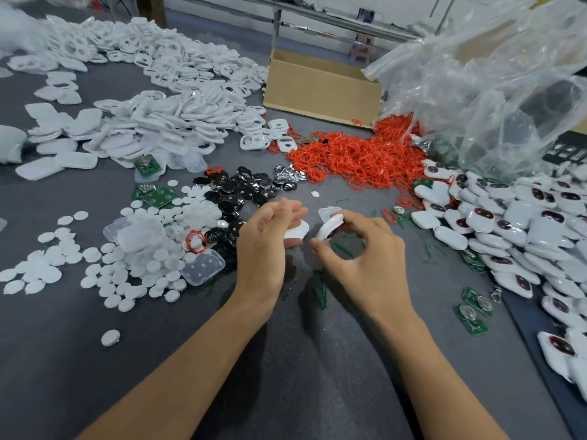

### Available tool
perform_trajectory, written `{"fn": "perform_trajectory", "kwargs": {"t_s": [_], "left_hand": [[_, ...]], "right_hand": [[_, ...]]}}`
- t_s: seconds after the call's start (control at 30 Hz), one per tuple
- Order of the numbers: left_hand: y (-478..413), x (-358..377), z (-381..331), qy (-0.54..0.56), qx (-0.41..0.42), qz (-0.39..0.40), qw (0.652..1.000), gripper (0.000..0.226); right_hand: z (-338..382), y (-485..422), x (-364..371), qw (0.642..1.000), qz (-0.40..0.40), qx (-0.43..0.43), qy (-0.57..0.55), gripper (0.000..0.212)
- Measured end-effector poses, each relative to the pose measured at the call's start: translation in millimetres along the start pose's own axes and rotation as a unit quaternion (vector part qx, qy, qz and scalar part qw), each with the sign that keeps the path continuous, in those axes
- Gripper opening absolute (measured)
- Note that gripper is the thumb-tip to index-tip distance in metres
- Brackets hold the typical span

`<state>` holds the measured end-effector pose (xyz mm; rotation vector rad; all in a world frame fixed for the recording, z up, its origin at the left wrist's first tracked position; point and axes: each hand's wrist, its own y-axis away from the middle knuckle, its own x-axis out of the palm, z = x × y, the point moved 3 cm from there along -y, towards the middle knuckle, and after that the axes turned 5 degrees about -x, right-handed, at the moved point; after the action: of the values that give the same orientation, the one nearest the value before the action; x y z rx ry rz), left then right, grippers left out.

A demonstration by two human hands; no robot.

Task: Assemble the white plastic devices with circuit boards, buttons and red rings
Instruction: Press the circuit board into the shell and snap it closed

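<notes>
My left hand (265, 246) holds a white plastic shell half (298, 231) just above the grey table, near the middle. Close to its right, my right hand (365, 249) pinches a tilted white device part (330, 227) with a dark opening between thumb and fingers. The two parts are a small gap apart. Another white shell piece (327, 211) lies just behind them. A heap of red rings (355, 157) spreads behind the hands. Black buttons (247, 188) lie in a pile at centre left. Green circuit boards (155, 195) rest at the left.
White shells (158, 122) pile up at the back left, white round pads (95, 268) at the left. Finished white devices (514, 223) are heaped at the right. A cardboard box (320, 87) and a clear plastic bag (495, 74) stand behind. More boards (473, 312) lie at the right.
</notes>
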<state>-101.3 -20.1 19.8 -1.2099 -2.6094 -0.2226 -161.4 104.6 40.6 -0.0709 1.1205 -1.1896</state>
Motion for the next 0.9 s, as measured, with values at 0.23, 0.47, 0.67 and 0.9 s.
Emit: {"fn": "perform_trajectory", "kwargs": {"t_s": [0.23,0.47,0.67,0.9], "left_hand": [[-0.6,2.0,1.0,0.014,-0.021,0.024,0.999,0.025],[-0.6,0.9,8.1,-0.054,-0.011,0.031,0.998,0.017],[-2.0,-1.1,10.3,-0.088,-0.021,0.024,0.996,0.018],[-2.8,-0.5,8.7,-0.044,-0.049,0.006,0.998,0.019]], "right_hand": [[3.0,1.7,3.8,0.999,0.020,-0.017,-0.025,0.035],[-0.4,0.6,8.4,0.996,0.070,-0.033,-0.037,0.052],[-1.3,-3.6,3.6,0.966,0.046,0.045,-0.251,0.036],[-3.8,-2.8,-6.3,0.968,-0.069,0.061,-0.232,0.030]]}}
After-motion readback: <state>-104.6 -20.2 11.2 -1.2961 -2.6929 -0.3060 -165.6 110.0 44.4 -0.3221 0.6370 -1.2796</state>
